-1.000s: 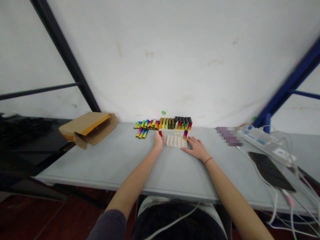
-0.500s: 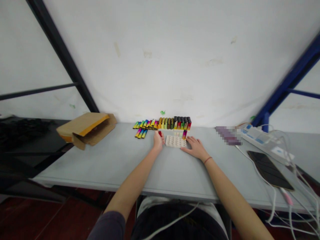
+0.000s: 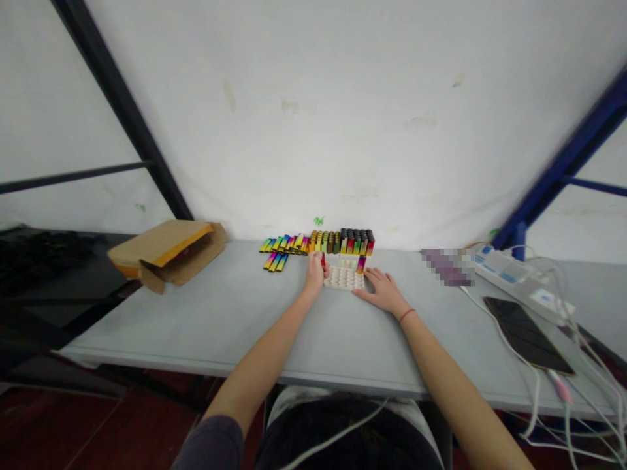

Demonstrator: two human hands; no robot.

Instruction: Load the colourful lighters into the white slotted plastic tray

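Observation:
A white tray [image 3: 344, 279] with rows of small holes lies on the table in front of me. One purple-and-yellow lighter [image 3: 361, 264] stands upright at its far right corner. My left hand [image 3: 316, 274] is closed around a red lighter [image 3: 323, 260] at the tray's left edge; most of that lighter is hidden by the fingers. My right hand [image 3: 385, 291] rests with fingers apart at the tray's right edge, its fingertips by the standing lighter. Behind the tray, lighters with black tops [image 3: 357, 241] and lighters with yellowish tops [image 3: 324, 241] stand in tight rows.
Loose colourful lighters [image 3: 284, 244] lie in a pile left of the rows. An open cardboard box [image 3: 166, 251] sits at the left. On the right are a black phone [image 3: 529, 334], a partly blurred purple device [image 3: 445, 266], a power strip [image 3: 522, 282] and white cables.
My left hand has moved a little right and away from me, bringing the red lighter to the tray's left edge. My right hand has stayed in place.

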